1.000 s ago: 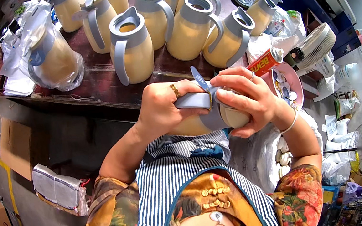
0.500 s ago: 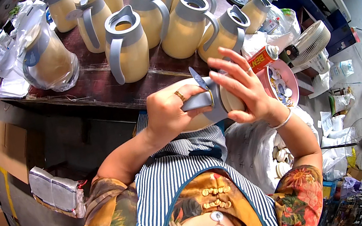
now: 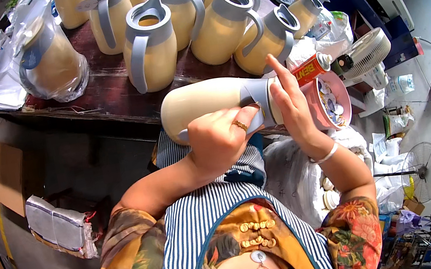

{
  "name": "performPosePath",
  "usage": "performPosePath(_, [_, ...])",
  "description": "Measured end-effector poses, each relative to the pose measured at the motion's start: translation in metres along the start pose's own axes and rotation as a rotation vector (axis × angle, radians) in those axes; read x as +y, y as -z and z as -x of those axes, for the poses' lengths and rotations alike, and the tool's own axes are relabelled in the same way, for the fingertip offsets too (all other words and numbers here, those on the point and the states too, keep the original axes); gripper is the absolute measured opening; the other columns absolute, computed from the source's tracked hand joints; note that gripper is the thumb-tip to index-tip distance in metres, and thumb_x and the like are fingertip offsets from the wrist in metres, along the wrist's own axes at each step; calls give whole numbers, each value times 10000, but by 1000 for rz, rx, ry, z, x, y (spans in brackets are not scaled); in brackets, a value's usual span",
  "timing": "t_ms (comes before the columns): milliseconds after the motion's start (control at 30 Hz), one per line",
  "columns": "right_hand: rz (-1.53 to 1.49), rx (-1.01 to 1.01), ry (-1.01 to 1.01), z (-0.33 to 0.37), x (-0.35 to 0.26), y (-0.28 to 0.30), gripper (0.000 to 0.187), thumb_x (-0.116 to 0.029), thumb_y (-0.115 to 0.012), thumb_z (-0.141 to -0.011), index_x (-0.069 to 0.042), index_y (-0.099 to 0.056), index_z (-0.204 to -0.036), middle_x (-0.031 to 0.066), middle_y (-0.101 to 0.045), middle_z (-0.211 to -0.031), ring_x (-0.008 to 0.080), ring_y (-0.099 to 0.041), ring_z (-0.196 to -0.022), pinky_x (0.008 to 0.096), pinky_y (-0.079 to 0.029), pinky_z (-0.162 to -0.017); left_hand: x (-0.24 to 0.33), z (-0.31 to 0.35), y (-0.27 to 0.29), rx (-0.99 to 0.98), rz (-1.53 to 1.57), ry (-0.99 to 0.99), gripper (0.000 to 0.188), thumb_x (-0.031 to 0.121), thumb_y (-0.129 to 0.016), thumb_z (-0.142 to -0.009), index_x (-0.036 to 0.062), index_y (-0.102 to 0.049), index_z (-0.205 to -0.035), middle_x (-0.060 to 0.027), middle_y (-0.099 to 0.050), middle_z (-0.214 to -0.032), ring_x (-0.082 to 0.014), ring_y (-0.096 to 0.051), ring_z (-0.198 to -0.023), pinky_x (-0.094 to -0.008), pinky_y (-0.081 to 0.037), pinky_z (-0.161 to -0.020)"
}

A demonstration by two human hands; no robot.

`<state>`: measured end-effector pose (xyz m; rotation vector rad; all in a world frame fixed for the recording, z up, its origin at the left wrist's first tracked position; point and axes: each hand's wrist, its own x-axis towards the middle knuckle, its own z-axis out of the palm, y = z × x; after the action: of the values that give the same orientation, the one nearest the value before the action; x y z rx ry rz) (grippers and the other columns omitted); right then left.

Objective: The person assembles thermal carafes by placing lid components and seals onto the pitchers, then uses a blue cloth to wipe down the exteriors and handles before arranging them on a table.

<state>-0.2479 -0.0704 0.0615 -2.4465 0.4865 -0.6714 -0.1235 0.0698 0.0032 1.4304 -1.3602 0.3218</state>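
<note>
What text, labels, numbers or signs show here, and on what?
Red can: bold yellow lettering, large enough to read in part; wording not copied here.
Blue tag on the bagged jug: too small to read.
Pale tag by the lidded jug: too small to read.
White sack: dark mark, too blurred to read.
Held jug: no readable text in view.
</note>
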Motion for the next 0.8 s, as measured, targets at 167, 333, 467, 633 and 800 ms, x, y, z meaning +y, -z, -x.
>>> performPosePath(167, [481,-247,814,-4,-15,34,752,-616,-595,-809,-103,-553,-1357,207,-466,-1443,451,-419,-1337,565,-298,-1113,-9,-4,4,-39,258,1,321,303,-808,-712,101,-689,-931,-89,-680,-752,-273,-680,-673,-362,-524,-588])
performPosePath(333, [-338,187,-422,-15,-8,0,499,-233,-560,-927,-11,-508,-1370,206,-479,-1422,382,-438,-1339,424,-338,-1120,18,-11,-24,-28,-168,-140,138,170,-694,-791,92,-656,-898,-38,-644,-702,-206,-650,-613,-342,-486,-507])
performPosePath(467, [-152,-100,32,10,-5,14,643,-479,-551,-956,-72,-451,-1443,223,-301,-1545,391,-265,-1443,459,-268,-1149,-7,-14,-6,-28,212,67,258,219,-786,-740,80,-697,-939,-82,-696,-749,-241,-694,-675,-360,-532,-575])
performPosePath(633, [186,-467,871,34,2,47,745,-626,-612,-820,-70,-553,-1311,244,-487,-1393,444,-506,-1237,546,-407,-1025,-21,-6,38,-456,714,195,329,222,-856,-671,73,-715,-929,-126,-703,-818,-296,-696,-759,-339,-530,-678])
performPosePath(800, [169,-262,308,16,-18,-11,624,-272,-656,-777,-20,-521,-1332,233,-523,-1266,418,-534,-1113,486,-441,-971,18,44,38,56,162,397,339,175,-837,-696,91,-652,-968,-116,-688,-846,-326,-683,-740,-382,-549,-641])
